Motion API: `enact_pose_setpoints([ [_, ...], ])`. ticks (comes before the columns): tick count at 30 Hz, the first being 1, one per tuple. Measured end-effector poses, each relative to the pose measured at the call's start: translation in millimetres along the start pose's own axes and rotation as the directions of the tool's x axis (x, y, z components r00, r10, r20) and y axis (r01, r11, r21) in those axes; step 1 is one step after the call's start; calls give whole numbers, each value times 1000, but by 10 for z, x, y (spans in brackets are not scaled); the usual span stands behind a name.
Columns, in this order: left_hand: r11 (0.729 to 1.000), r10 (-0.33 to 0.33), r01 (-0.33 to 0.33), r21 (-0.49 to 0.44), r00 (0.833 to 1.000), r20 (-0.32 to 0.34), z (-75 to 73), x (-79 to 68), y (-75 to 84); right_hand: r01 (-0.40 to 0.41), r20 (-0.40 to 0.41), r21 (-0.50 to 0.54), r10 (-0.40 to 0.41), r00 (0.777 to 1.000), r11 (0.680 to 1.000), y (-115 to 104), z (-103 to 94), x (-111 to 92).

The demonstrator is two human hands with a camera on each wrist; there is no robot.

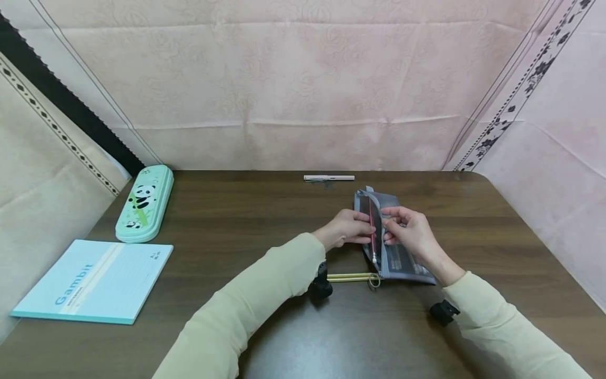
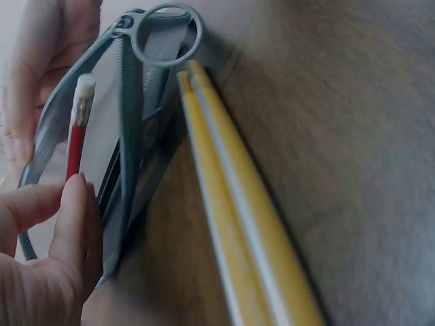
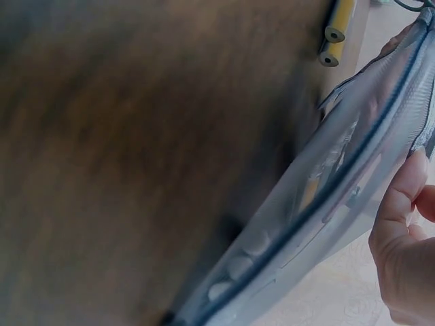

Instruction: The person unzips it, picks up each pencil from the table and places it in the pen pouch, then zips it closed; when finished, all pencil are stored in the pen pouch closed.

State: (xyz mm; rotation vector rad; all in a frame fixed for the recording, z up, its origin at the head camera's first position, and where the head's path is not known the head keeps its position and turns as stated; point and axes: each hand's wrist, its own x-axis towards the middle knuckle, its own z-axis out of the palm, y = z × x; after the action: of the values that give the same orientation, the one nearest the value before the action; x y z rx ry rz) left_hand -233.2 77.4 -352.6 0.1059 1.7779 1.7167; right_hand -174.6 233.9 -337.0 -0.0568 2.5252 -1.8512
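A grey translucent zip pouch (image 1: 401, 263) stands with its mouth spread apart, and a ring (image 2: 197, 34) hangs from its zipper end. Between thumb and fingers my left hand (image 1: 347, 229) pinches a red pencil (image 2: 76, 146), whose white eraser end shows at the pouch mouth. My right hand (image 1: 411, 230) pinches the right edge of the opening, as the right wrist view also shows. Through the pouch wall (image 3: 319, 210) some contents show, too blurred to name. Two yellow pencils (image 1: 349, 277) lie on the table just below the left hand, their ends near the ring.
A silver-white pen (image 1: 329, 178) lies at the table's back edge. On the left are a mint panda pencil case (image 1: 147, 202) and a light blue notebook (image 1: 97, 281). Patterned cloth (image 1: 284, 79) hangs behind and at both sides of the brown table (image 1: 227, 210).
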Motion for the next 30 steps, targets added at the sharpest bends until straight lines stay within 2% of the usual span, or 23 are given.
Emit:
enact_pose_setpoints([
  [4,1000,16,-16,-15,999,-48,78,29,-26,1,8,-4,-1,1000,1000,0,11,4],
  [7,1000,19,-20,-18,999,-43,112,37,-43,4,12,2,-4,1000,1000,2,23,10],
  [12,999,23,-24,24,999,29,45,-36,-38,3,11,8,-3,1000,1000,6,33,21],
  [14,997,33,-38,69,997,72,-38,-99,-32,1,5,3,-1,1000,1000,7,28,22],
  [17,981,32,-60,183,988,151,-217,-227,-39,-2,-5,1,2,1000,1000,4,12,22],
  [19,955,9,-68,289,979,202,-351,-333,-60,-1,-3,-1,1,1000,1000,4,-3,23],
  [22,895,-35,-85,438,965,259,-524,-486,-112,1,-3,-10,-1,1000,1000,-5,-19,20],
  [24,857,-50,-103,505,959,280,-599,-565,-153,3,-3,-20,-3,1000,1000,-7,-27,18],
  [27,805,-37,-147,575,954,296,-656,-638,-211,8,-9,-32,-8,1000,999,-7,-32,12],
  [30,734,-8,-197,650,954,299,-663,-684,-236,11,-10,-35,-12,1000,999,-1,-31,9],
])
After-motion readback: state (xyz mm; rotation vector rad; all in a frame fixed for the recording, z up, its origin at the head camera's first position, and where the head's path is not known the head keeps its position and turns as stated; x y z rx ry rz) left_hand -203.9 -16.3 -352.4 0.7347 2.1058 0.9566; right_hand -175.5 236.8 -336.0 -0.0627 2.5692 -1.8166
